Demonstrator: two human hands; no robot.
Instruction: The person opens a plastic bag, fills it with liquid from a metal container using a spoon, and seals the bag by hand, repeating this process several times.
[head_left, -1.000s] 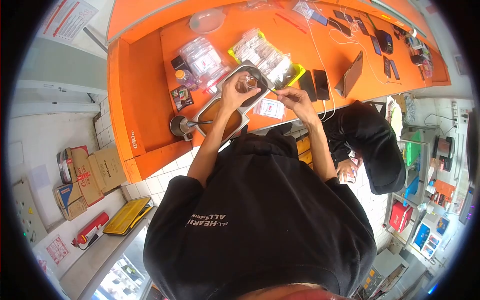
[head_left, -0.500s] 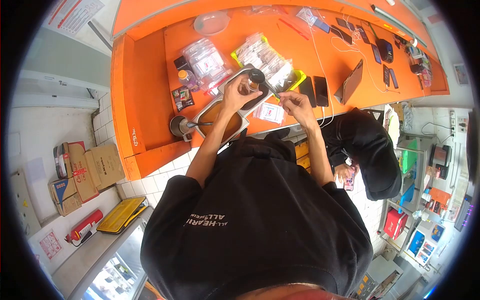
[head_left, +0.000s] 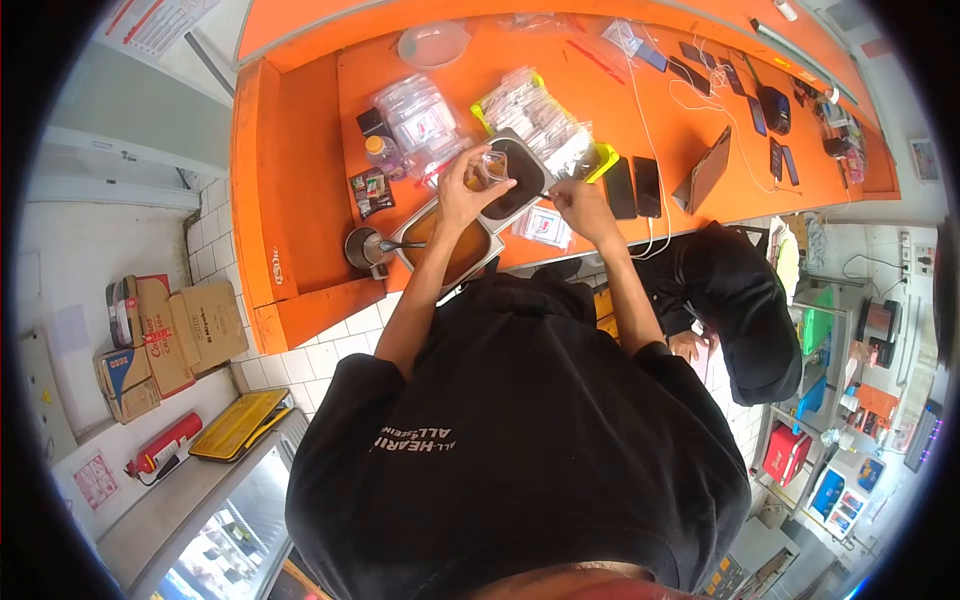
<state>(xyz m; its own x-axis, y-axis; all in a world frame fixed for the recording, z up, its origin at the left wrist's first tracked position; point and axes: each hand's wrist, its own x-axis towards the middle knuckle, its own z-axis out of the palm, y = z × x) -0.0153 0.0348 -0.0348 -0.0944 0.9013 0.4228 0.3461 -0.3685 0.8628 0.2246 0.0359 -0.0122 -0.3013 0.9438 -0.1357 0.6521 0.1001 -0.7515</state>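
Note:
My left hand [head_left: 463, 192] is closed around a small clear plastic cup [head_left: 493, 168], held over a metal pan of dark liquid [head_left: 533, 166]. My right hand [head_left: 585, 208] grips a thin dark handle [head_left: 548, 193] at that pan's right edge; its lower end is hidden, apparently in the dark liquid. Nearer my body stands a second metal pan [head_left: 497, 246] with orange-brown liquid. A ladle [head_left: 408, 245] rests in it, its handle reaching to a metal mug [head_left: 364, 247] on the left. A flat printed packet [head_left: 545, 228] lies below my right hand.
Behind the pans are a yellow-green basket [head_left: 604, 160] of packets, a pile of clear bags [head_left: 418, 115] and an orange-capped bottle [head_left: 380, 150]. Phones [head_left: 647, 185] and a propped tablet [head_left: 705, 168] stand right. A co-worker in black [head_left: 735, 300] sits close on my right.
The round black ladle-like head that was over the cup is gone from there. My right hand has lowered slightly toward the dark pan. My left hand still holds the cup.

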